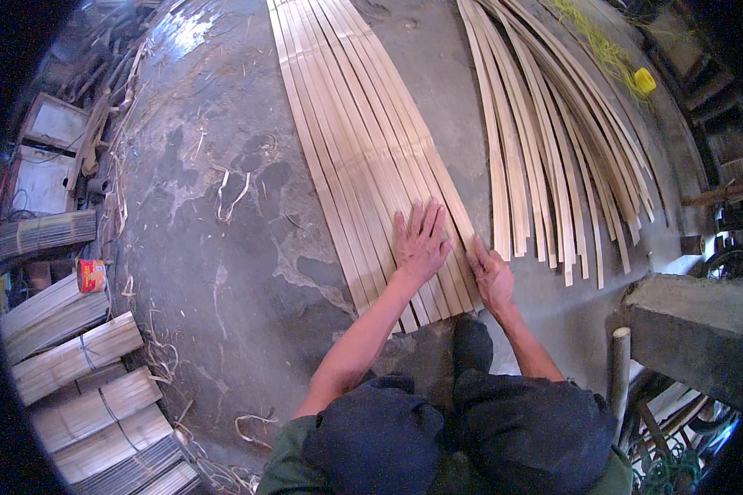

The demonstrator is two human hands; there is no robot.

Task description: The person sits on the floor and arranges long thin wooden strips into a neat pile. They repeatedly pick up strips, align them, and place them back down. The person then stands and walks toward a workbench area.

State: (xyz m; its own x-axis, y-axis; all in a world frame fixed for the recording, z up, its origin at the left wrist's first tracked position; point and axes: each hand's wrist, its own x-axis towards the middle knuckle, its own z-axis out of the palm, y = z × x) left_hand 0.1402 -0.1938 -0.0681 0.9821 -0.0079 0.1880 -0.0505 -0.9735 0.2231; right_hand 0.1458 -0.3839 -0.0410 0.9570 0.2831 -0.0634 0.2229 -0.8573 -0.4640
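Long pale wooden slats (351, 140) lie side by side on the floor as a flat panel, running from my knees to the far edge. Thin cross bands span them at several places. My left hand (421, 243) rests palm down on the panel's near right part, fingers stretched out. At the right edge, my right hand (494, 276) has its fingers curled against the outermost slat (454, 198), near its close end. What lies under that hand's fingers is partly hidden.
Loose slats (545, 165) fan out on the floor to the right. Tied slat bundles (99, 408) are stacked at the lower left, near a red and yellow can (92, 275). A concrete block (693, 330) stands at right. Yellow twine (594, 45) lies at the far right.
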